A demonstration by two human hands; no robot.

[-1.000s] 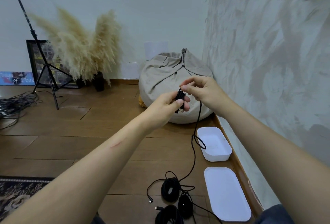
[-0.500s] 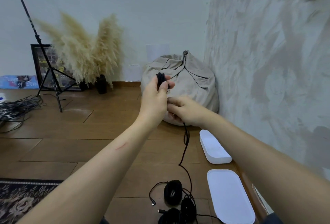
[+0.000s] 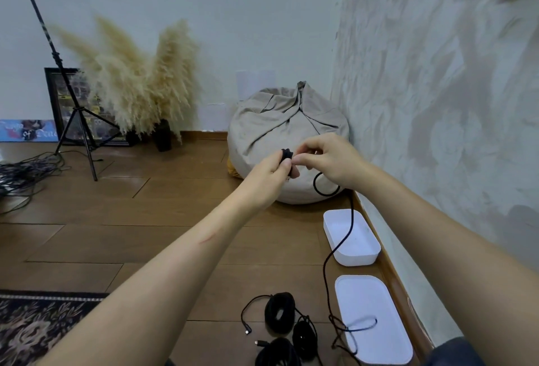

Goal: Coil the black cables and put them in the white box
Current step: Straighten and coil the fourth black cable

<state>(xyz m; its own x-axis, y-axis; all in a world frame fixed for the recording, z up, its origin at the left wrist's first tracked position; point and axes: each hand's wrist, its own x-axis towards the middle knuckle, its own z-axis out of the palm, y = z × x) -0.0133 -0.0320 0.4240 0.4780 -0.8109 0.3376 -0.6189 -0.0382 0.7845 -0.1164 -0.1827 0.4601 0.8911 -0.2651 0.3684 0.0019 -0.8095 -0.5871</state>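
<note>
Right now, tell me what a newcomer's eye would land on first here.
The two hands meet mid-frame: the left hand grips a small wound bundle of black cable and the right hand pinches the cable beside it. Its loose tail hangs down across the open white box by the right wall. Behind, tall pampas grass stands at the far wall.

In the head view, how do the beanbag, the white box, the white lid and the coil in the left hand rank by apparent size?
1. beanbag
2. white lid and white box: alike; the lid is nearer, so unranked
3. coil in the left hand
</note>
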